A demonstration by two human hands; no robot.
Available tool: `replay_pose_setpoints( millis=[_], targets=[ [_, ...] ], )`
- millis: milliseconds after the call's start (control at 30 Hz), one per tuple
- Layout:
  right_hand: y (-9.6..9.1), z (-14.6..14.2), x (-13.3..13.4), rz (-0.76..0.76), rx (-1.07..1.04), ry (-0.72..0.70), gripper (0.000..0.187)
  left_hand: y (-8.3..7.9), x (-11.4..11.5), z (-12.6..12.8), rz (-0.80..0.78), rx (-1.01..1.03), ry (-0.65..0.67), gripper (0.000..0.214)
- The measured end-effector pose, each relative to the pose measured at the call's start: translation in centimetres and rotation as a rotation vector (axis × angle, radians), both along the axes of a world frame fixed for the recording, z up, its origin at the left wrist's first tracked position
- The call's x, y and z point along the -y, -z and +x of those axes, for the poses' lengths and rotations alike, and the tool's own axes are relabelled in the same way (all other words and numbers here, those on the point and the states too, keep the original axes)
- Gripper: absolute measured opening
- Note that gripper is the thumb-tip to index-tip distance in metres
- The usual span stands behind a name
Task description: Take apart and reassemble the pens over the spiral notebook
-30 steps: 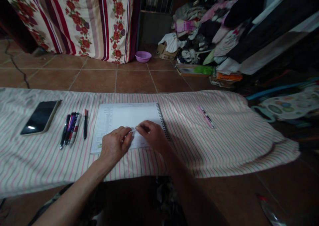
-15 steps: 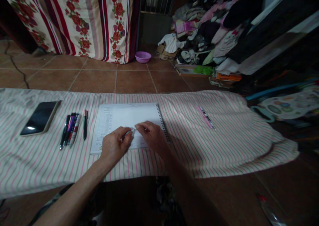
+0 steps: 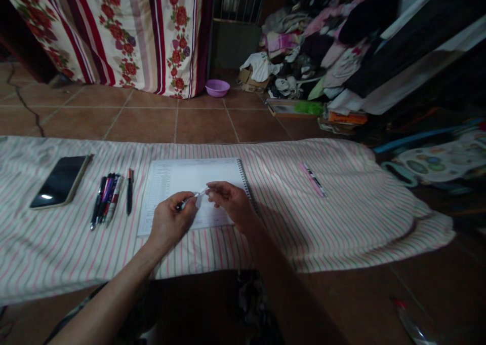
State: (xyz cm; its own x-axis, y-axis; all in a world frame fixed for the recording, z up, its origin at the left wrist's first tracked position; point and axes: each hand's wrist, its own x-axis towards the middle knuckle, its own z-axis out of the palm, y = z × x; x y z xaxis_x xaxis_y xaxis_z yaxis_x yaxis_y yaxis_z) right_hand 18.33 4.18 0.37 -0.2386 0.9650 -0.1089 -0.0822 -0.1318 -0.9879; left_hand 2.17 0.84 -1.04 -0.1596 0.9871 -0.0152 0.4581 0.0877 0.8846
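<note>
My left hand (image 3: 172, 218) is closed, thumb and forefinger pinching a thin white pen (image 3: 200, 192) above an open spiral notebook (image 3: 197, 170). My right hand (image 3: 231, 201) has its fingertips curled at the pen's far end, touching it; its other fingers are loosely bent. The pen's slim body slants up to the right between both hands, and part of it is hidden by the left fingers. Printed lines run down the left of the notebook page, and its wire binding is on the right side.
Left of the notebook lie a dark pen (image 3: 129, 192), a bunch of several pens (image 3: 106, 200) and a phone (image 3: 61, 181). To the right rests a pink pen and a black-and-white one (image 3: 314, 180). All lie on a striped cloth (image 3: 341, 223). A purple basin (image 3: 217, 88) stands on the tiled floor.
Both hands have shifted slightly, the right fingers rising and loosening around the pen's end. More of the white pen now shows between the hands.
</note>
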Motion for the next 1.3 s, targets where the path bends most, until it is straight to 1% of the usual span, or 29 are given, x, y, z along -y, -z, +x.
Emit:
replay_pose_setpoints(
  millis=[233,400,533,667,800,900,1067,1300],
  targets=[
    [0.5,-0.6,0.0,0.032,-0.028,0.01,0.023,-0.2,0.1,0.2,0.066,-0.061,0.054,0.029],
    [1.2,-0.9,-0.1,0.049,-0.006,0.075,0.019,-0.6,0.2,0.4,0.067,-0.066,0.065,0.027],
    [1.4,-0.9,-0.2,0.042,0.031,0.096,0.018,-0.8,0.2,0.5,0.078,-0.073,0.07,0.027],
    [1.2,-0.9,-0.2,0.024,-0.005,0.047,0.023,-0.9,0.2,0.5,0.085,-0.084,0.075,0.027],
    [0.5,-0.7,0.0,0.009,-0.057,0.005,0.029,-1.1,0.2,0.6,0.05,-0.048,0.075,0.028],
    [0.1,-0.6,0.2,0.019,-0.072,0.014,0.027,-1.1,0.2,0.6,0.037,-0.033,0.062,0.029],
    [-0.2,-0.6,0.3,0.014,-0.024,0.027,0.019,-1.1,0.3,0.7,0.045,-0.031,0.055,0.028],
    [-0.5,-0.6,0.3,0.017,-0.015,0.067,0.018,-1.2,0.3,0.6,0.048,-0.042,0.047,0.027]
  ],
)
